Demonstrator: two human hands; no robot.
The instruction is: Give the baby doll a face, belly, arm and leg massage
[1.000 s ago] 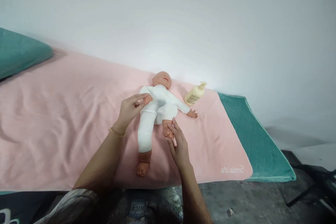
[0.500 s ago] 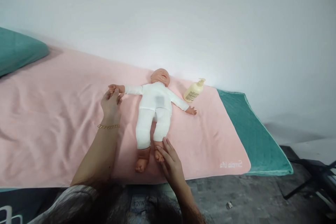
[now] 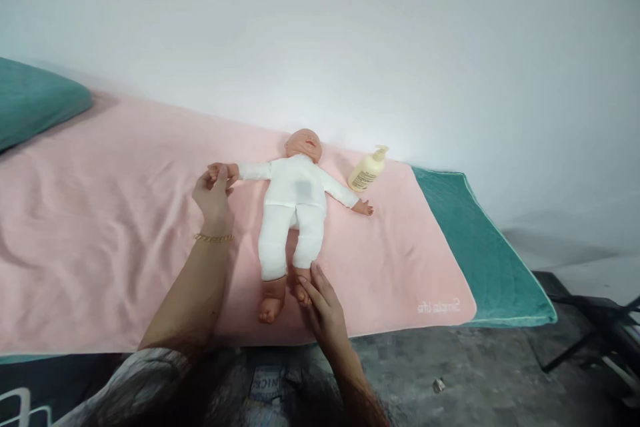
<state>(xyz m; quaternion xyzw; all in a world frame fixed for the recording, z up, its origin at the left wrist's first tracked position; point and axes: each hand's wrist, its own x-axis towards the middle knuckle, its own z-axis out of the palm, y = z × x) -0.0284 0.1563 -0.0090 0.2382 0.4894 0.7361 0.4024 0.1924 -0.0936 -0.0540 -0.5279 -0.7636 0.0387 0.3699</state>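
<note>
A baby doll [image 3: 296, 181] in a white suit lies on its back on a pink blanket [image 3: 390, 267], arms spread and legs toward me. My left hand [image 3: 214, 197] pinches the doll's hand on the left side, thumb on top and the other fingers partly hidden beneath. At the doll's foot on the right, my right hand [image 3: 326, 307] holds on around the ankle and foot, with its fingers lying along them. The doll's other foot [image 3: 271, 309] rests free on the blanket. A cream pump bottle [image 3: 367, 170] leans tilted beyond the doll's free hand.
A green pillow or cushion [image 3: 40, 101] lies at the far left. Green padding [image 3: 480, 253] shows past the blanket's right end. A white wall [image 3: 320, 33] rises behind. Black metal legs [image 3: 590, 327] stand at the right, and a small scrap [image 3: 439, 385] lies on the grey floor.
My left thumb has shifted slightly toward the doll's wrist, and the left forearm has moved a little right. The right hand keeps its place at the foot. The whole view has shifted slightly.
</note>
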